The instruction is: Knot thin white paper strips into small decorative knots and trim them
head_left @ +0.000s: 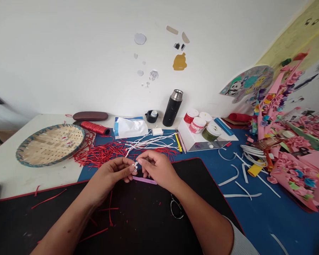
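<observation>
A small white knotted cord piece (pixel 135 167) is pinched between the fingertips of both hands above the black mat (pixel 138 212). My left hand (pixel 118 170) holds it from the left, thumb and fingers closed. From the right, my right hand (pixel 155 167) grips its other side with thumb and forefinger. A purple strip-like tool (pixel 145 180) lies just under my hands. Behind them are a pile of red cords (pixel 103 154) and a bundle of white cords (pixel 149 142). Scissors (pixel 177 209) rest on the mat, partly hidden by my right forearm.
A woven basket (pixel 48 147) with small knots is at the left. A black flask (pixel 172 108), a red thread spool (pixel 95 128) and paint jars (pixel 197 124) stand or lie toward the wall. Pink paper flowers (pixel 297 170) and white strips (pixel 241 195) lie at the right.
</observation>
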`<state>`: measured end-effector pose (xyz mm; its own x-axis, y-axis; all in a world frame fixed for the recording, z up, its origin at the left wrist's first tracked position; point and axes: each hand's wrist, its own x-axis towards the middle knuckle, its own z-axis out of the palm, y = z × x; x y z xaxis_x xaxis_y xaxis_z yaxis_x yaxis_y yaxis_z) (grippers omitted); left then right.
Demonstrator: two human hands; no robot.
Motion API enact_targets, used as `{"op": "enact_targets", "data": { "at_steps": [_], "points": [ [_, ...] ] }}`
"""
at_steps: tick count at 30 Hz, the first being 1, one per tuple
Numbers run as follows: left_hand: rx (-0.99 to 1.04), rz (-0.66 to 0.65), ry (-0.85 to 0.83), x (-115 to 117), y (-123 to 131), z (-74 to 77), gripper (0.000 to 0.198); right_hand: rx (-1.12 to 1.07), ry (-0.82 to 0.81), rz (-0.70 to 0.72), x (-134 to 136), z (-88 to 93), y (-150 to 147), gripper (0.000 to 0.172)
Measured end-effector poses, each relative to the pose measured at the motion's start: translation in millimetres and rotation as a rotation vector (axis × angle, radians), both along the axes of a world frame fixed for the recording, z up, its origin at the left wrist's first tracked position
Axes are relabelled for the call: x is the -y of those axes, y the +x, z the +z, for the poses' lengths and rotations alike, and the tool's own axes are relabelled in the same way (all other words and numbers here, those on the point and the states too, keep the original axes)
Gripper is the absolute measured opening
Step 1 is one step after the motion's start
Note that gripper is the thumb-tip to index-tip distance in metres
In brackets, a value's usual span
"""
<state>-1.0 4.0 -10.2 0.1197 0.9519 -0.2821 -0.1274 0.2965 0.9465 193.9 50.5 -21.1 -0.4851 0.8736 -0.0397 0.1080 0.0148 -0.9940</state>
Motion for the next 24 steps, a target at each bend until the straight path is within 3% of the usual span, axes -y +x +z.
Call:
{"op": "enact_targets", "data": {
  "at_steps": [7,24],
  "points": [
    [0.201,-0.016,-0.132,3,-7,-3.9,0.035,-0.039,-0.051,0.050,2,7.5,3,0.016],
    [0.333,-0.100,-0.181,5,-12,-5.9,0.030,-0.174,-0.254,0.232,3,12.2,3,0.029]
  ]
}}
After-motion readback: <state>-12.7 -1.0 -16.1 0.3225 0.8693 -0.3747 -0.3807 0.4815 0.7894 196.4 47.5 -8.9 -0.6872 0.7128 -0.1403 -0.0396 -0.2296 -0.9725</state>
